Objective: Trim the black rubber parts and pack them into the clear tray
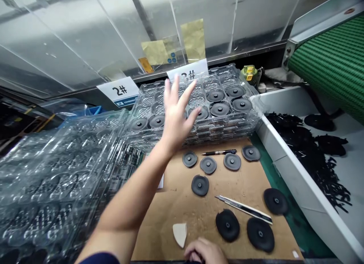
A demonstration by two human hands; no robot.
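My left hand (178,116) is open with its fingers spread, held over the near part of a stack of clear plastic blister trays (196,133). Black rubber discs with central metal-looking hubs sit in several tray cells, such as this one (220,109). More black discs lie on a brown cardboard sheet (167,214), among them one (227,225) close to my right hand (205,252). That hand is curled at the sheet's near edge, partly cut off by the frame. A dark shape under it is unclear. A white triangular piece (180,234) lies just left of it.
A utility knife (243,209) and a pen (218,152) lie on the cardboard. Stacked clear trays (57,180) fill the left. A white bin (309,173) of black trimmings and a green ribbed belt (332,63) stand right. A "2#" label (119,90) is behind.
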